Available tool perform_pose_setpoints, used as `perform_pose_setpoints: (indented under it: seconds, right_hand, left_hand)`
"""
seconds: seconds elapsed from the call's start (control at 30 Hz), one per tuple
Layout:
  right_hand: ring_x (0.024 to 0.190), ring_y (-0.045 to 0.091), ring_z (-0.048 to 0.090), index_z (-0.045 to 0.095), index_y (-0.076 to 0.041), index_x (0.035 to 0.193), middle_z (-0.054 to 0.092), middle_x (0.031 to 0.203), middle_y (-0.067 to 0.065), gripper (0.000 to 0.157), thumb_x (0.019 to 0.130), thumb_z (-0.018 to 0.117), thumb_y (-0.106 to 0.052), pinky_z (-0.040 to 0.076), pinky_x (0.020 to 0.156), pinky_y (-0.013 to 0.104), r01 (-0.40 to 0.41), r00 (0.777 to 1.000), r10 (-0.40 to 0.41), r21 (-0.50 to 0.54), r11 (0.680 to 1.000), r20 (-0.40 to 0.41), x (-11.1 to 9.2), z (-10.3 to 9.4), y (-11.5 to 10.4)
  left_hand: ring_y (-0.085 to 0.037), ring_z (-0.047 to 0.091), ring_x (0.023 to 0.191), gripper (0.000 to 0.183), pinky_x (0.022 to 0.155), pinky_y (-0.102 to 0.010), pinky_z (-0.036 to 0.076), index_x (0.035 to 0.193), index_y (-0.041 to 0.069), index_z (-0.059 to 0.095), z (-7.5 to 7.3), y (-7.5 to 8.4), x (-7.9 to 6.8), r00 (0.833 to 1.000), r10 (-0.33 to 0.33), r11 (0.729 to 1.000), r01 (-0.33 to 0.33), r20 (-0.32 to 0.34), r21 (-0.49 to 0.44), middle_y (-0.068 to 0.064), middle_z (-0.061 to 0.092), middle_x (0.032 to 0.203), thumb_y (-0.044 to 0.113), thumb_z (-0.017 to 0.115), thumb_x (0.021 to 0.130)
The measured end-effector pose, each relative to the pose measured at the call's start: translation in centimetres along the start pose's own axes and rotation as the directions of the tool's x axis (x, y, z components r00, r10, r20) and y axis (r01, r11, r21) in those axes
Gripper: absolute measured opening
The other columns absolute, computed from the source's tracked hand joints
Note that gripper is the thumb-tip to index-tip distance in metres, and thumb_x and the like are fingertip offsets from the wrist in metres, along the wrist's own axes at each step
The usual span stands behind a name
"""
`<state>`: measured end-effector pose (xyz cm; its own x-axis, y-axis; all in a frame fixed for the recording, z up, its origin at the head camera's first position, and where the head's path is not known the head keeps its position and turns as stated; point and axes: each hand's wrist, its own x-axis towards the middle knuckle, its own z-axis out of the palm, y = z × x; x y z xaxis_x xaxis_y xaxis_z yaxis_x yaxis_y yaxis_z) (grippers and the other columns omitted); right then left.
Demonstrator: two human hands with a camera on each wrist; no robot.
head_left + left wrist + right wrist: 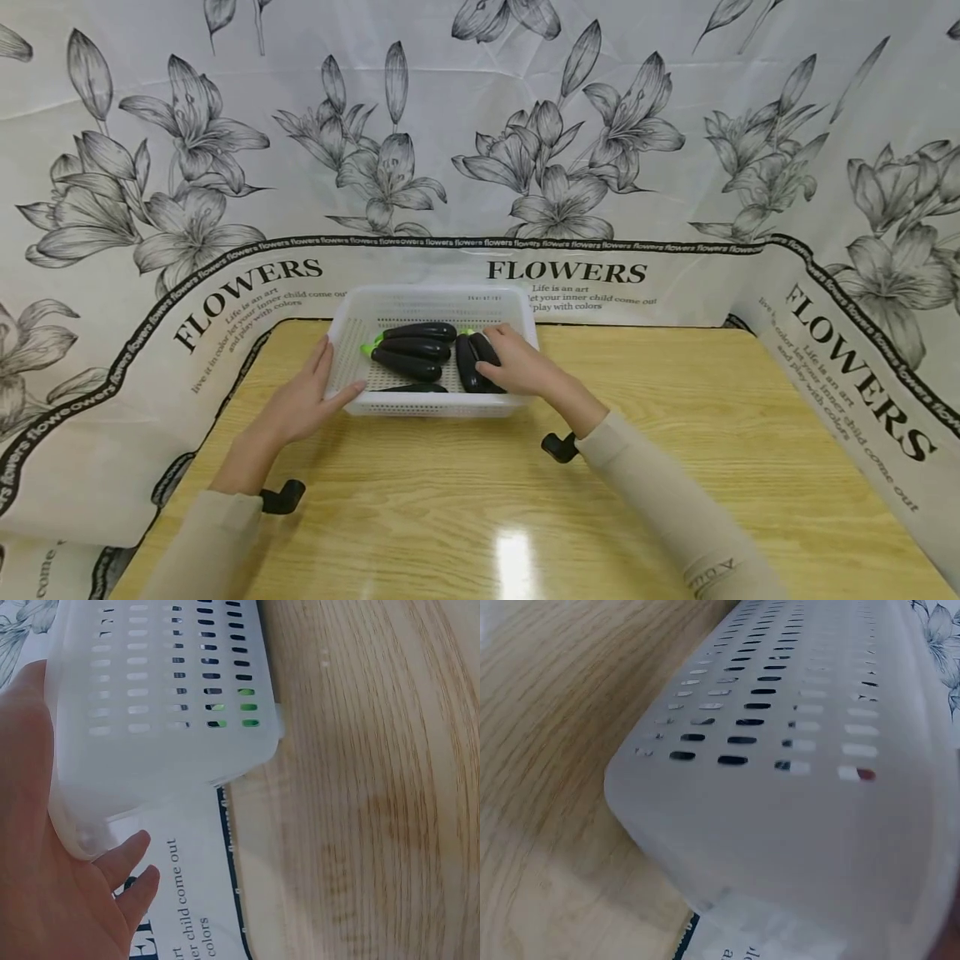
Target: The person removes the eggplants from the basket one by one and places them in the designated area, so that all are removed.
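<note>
A white perforated plastic basket (431,400) stands on the table with several dark eggplants (412,348) inside, some with green stem ends. My left hand (303,404) grips the basket's near left corner, thumb on the front rim and fingers along the left wall; the left wrist view shows this hand (67,847) around the rim. My right hand (517,362) reaches over the right rim and holds an eggplant (489,354) on the right side, its thumb against the dark skin. Beside it lies another upright-pointing eggplant (467,364). In the right wrist view, the basket wall (780,825) hides most of that hand.
The wood-grain table (420,508) spreads in front of the basket and to its right. A white cloth (600,283) with flower prints and lettering hangs behind and along both sides. Black wrist mounts (283,497) stick out from both cuffs.
</note>
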<state>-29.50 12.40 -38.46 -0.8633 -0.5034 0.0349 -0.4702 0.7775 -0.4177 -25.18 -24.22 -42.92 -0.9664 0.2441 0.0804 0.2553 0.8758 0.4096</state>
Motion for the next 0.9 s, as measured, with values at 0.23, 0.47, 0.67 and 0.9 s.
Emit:
perform_pose_setpoints:
  seconds: [0.23, 0.47, 0.67, 0.9]
  right_hand:
    - [0.139, 0.042, 0.046, 0.035, 0.013, 0.152, 0.038, 0.153, 0.031, 0.063, 0.105, 0.06, -0.02, 0.041, 0.113, 0.049, -0.077, 0.997, 0.076, -0.053, 0.996, -0.026, 2.7, 2.2, -0.1]
    - [0.126, 0.048, 0.055, 0.047, 0.011, 0.143, 0.043, 0.146, 0.034, 0.05, 0.104, 0.059, -0.017, 0.048, 0.103, 0.054, -0.175, 0.985, 0.175, -0.051, 0.983, -0.01, 3.9, 4.1, 0.4]
    - [0.113, 0.041, 0.061, 0.052, 0.012, 0.137, 0.049, 0.136, 0.031, 0.041, 0.103, 0.056, -0.011, 0.053, 0.094, 0.05, -0.243, 0.97, 0.243, -0.054, 0.969, -0.003, 4.2, 4.4, 0.3]
    - [0.089, 0.028, 0.061, 0.059, 0.009, 0.129, 0.06, 0.118, 0.025, 0.037, 0.095, 0.063, -0.004, 0.055, 0.078, 0.041, -0.326, 0.945, 0.328, -0.121, 0.938, 0.003, 4.4, 4.5, 0.3]
  left_hand:
    - [-0.055, 0.034, 0.142, 0.104, 0.106, -0.068, 0.04, 0.162, -0.002, 0.0, -0.2, 0.0, 0.2, 1.0, -0.004, 1.0, 0.004, -0.012, 0.019, -0.02, -0.005, 0.171, 0.071, 0.04, 0.1]
    - [-0.054, 0.033, 0.143, 0.106, 0.108, -0.067, 0.039, 0.162, -0.003, 0.002, 0.3, 0.0, 0.1, 1.0, -0.001, 1.0, 0.001, -0.019, 0.015, -0.021, -0.003, 0.171, 0.072, 0.041, 0.099]
    - [-0.056, 0.036, 0.141, 0.106, 0.106, -0.068, 0.04, 0.162, -0.004, 0.002, 0.2, 0.1, 0.1, 1.0, -0.005, 1.0, 0.005, -0.008, 0.013, -0.022, -0.004, 0.17, 0.072, 0.041, 0.099]
    - [-0.057, 0.035, 0.141, 0.106, 0.107, -0.067, 0.039, 0.162, -0.005, 0.0, 0.2, 0.3, 0.2, 1.0, 0.002, 1.0, -0.002, -0.002, 0.009, -0.024, -0.004, 0.17, 0.07, 0.042, 0.1]
